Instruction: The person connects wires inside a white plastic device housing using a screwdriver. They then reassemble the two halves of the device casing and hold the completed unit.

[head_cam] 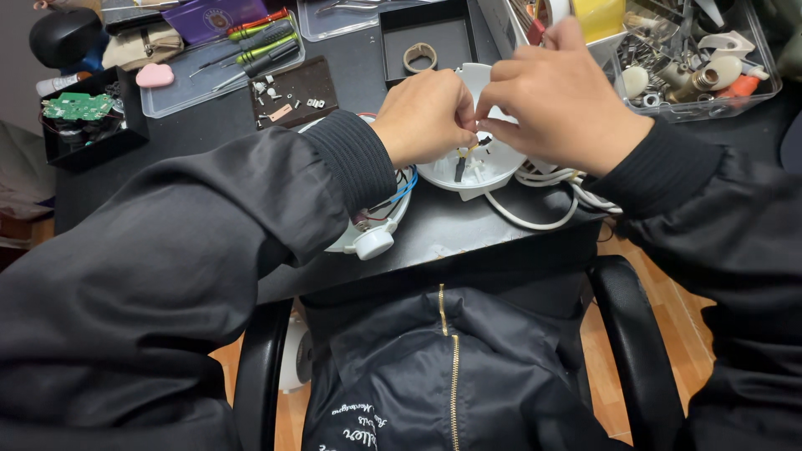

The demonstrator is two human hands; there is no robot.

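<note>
Behind the two hands, a clear tray of screwdrivers [251,42], a small black tray holding a roll of tape [420,57] and a clear bin of small parts [693,71] crowded the dark bench [209,125]. A green circuit board [77,106] sat in a black box well off to the left of the grip. The left hand [426,117] and right hand [561,104] met over a white round housing [472,171], fingertips pressed together, pinching small wires [469,146] inside it. The housing lay open side up near the bench's front edge. White cable [535,219] trailed from it, below the right hand; its long run went rightward.
</note>
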